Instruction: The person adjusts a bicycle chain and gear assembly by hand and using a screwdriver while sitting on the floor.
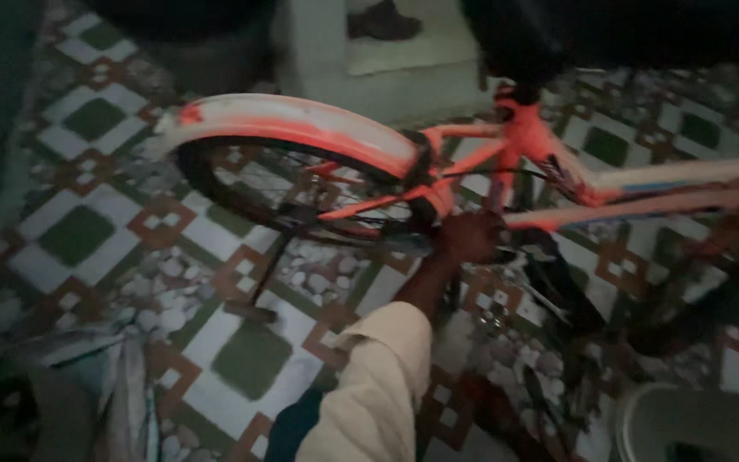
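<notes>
Down by the bicycle (506, 162), near its bottom bracket, one hand (470, 237) reaches in w/ a cream sleeve (378, 385) running up from the lower edge. Can't tell for sure which hand it is; arm comes from lower centre. Fingers look curled round smth at the crank area just below the seat tube, but pic is dark & blurred, so can't tell how tight the grip is or exactly what part it has. Other hand not in view.

Bike is orange-red w/ pale tubes, standing across the view; rear wheel (301, 192) to the left of the hand, capped by a wide orange/white mudguard (292, 124). Kickstand (263, 278) drops from the wheel hub area, left of the hand, foot resting on the tiled floor (87, 231). Frame tubes run off right of the hand twd the picture edge. Dark saddle (515, 43) above the seat tube.

Floor is patterned: green squares, brown-red borders, white & pebble patches. Behind the bike, above the mudguard, a pale step (404, 60) w/ a dark shoe (382, 21) on it. Below-right of the bike, a pale round container (686, 419). Below-left, crumpled cloth or bag (96, 376), unclear.
</notes>
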